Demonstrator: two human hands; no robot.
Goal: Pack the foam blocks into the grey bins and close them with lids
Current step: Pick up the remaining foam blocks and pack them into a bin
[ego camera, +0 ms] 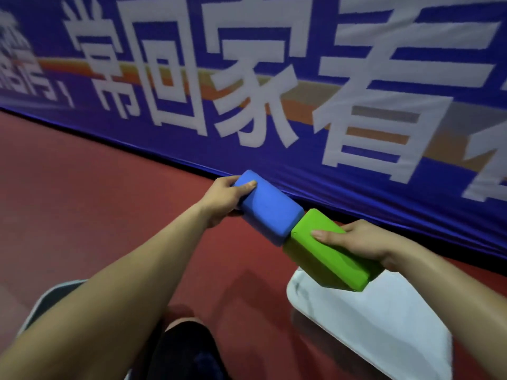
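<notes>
Red floor [82, 201], L hand [225, 200] grips blue block [270, 212], R hand [362, 242] grips green block [329, 264], end-to-end diag.

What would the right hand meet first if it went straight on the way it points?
Probably the blue block held by the left hand: the green block in the right hand seems to touch its end, though depth is unclear.
</notes>
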